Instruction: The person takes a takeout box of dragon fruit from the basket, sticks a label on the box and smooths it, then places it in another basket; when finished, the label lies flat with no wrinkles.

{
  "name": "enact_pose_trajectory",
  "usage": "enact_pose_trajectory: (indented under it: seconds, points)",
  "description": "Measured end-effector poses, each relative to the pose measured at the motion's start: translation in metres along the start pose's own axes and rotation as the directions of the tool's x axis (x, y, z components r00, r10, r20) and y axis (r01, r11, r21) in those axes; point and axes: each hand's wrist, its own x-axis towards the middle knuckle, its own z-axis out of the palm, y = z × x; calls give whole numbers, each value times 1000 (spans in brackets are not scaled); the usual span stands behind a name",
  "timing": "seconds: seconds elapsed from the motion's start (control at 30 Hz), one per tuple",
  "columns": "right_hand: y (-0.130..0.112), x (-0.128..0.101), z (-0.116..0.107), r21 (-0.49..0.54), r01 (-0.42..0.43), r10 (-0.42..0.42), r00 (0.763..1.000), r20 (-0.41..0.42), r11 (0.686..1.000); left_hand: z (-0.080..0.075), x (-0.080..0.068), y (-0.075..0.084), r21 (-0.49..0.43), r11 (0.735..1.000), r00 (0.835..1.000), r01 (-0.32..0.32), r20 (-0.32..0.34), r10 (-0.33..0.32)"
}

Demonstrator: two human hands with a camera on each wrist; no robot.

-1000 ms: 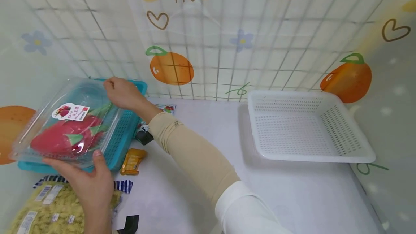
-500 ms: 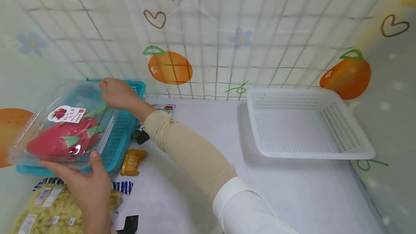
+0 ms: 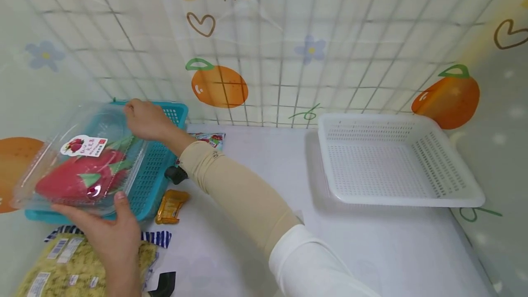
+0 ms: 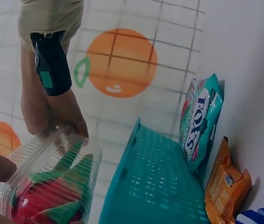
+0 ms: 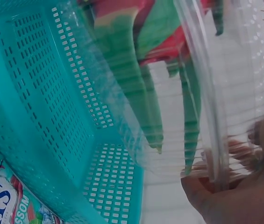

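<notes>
Both hands hold a clear plastic clamshell box (image 3: pixel 103 123) with a white label, tilted over a teal basket (image 3: pixel 162 164). Red dragon fruit (image 3: pixel 74 178) with green tips lies inside the box. My left hand (image 3: pixel 109 237) grips the near edge, thumb at the front; its other fingers are partly hidden. At the far right corner, my right hand (image 3: pixel 146 120) has its fingers curled on the rim. The right wrist view shows the right hand (image 5: pixel 239 198) pinching the box's ribbed edge, with the perforated basket beside it. The box covers much of the basket.
A teal Fox's candy bag (image 4: pixel 201 123) and an orange packet (image 3: pixel 172 206) lie right of the basket. A yellow bag (image 3: pixel 74 260) with striped edges lies in front. A white perforated basket (image 3: pixel 396 198) stands at the right, near the grid-backed curtain (image 3: pixel 276 49).
The box and both hands have shifted slightly left over the teal basket, revealing a little more of its right part. Both hands keep their hold on the box.
</notes>
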Motion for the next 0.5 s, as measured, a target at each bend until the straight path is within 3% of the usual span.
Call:
enact_pose_trajectory:
  seconds: [0.2, 0.37, 0.5]
  points:
    - [-2, 6, 3, 17, 4, -4, 1000, 11, 1000, -2, 5, -4, -1, 998, 998, 55, 9, -55]
    - [-4, 13, 5, -42, 13, -12, 1000, 16, 999, -2, 11, -10, -9, 995, 995, 96, 14, -95]
    - [-5, 18, 10, -72, 15, -14, 1000, 13, 997, -3, 16, -19, -5, 996, 996, 89, 21, -89]
